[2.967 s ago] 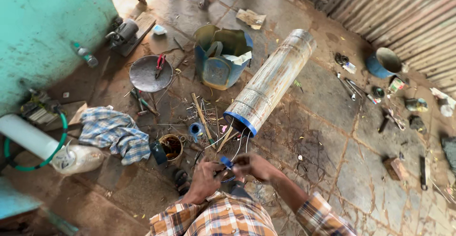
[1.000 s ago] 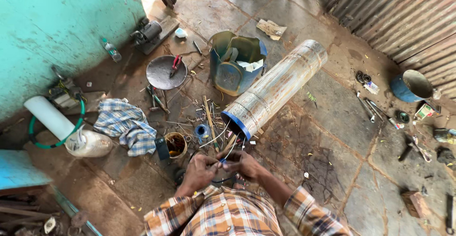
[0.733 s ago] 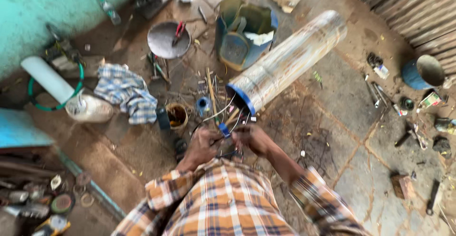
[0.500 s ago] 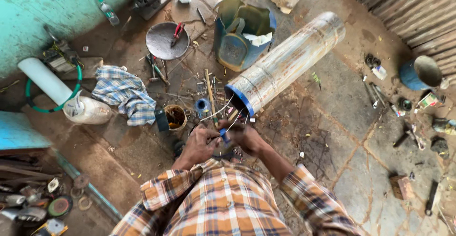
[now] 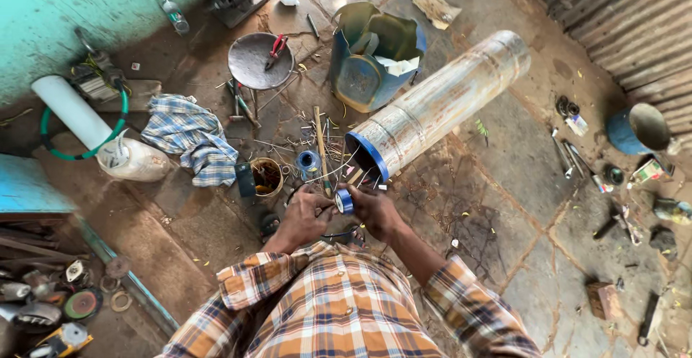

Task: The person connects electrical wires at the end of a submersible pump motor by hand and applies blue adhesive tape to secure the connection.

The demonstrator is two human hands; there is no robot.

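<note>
Both hands meet low at centre, over the floor just in front of the open end of the cylinder (image 5: pixel 440 109). The left hand (image 5: pixel 303 217) and right hand (image 5: pixel 375 210) pinch a blue tape roll (image 5: pixel 344 201) between them; fingers of both are closed on it. Wires (image 5: pixel 360 174) trail from the blue-rimmed cylinder mouth toward the hands. A second roll (image 5: pixel 308 161) lies beside a small tin (image 5: pixel 267 176).

Handling, judged: the roll is light and rigid; grip it by the rim. The tape itself is thin and sticky, likely to fold onto itself.
</note>
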